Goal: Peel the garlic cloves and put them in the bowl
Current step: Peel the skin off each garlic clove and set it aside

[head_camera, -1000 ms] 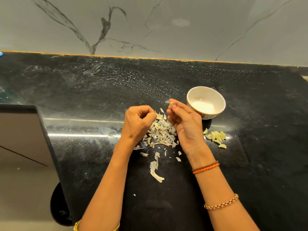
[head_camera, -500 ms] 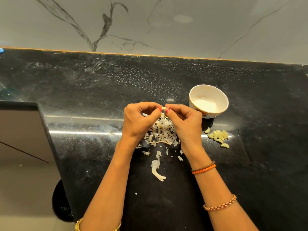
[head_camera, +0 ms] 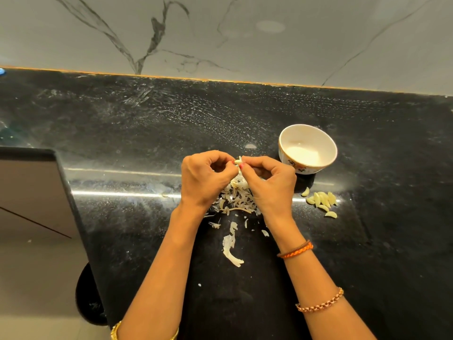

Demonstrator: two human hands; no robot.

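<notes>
Above a heap of papery skins, a single garlic clove (head_camera: 237,161) is pinched between the fingertips of both hands, the left hand (head_camera: 206,179) and the right hand (head_camera: 269,182) curled toward each other with thumbs and forefingers closed on it. How much skin is left on the clove cannot be told; it is small and half hidden by the fingertips.

Directly beneath the hands, the pile of skins (head_camera: 236,197) is spread on the dark worktop (head_camera: 122,133), with one long strip of peel (head_camera: 230,249) and a few loose flakes lying nearer the person. To the right, the bowl (head_camera: 284,148) is seen upright and apparently empty of garlic, while a cluster of peeled cloves (head_camera: 321,200) lies on the worktop just in front of it, well apart from the skins.

Several risks are judged likely. A slippery clove could be squeezed out of so fine a pinch and lost among the skins, where pale clove and pale peel would be hard to tell apart. Flakes could be carried on the fingers into the bowl. The peeled cloves, left loose near the right wrist, could be knocked or scattered by the forearm, and could be forgotten on the worktop rather than transferred, leaving the task unfinished.
</notes>
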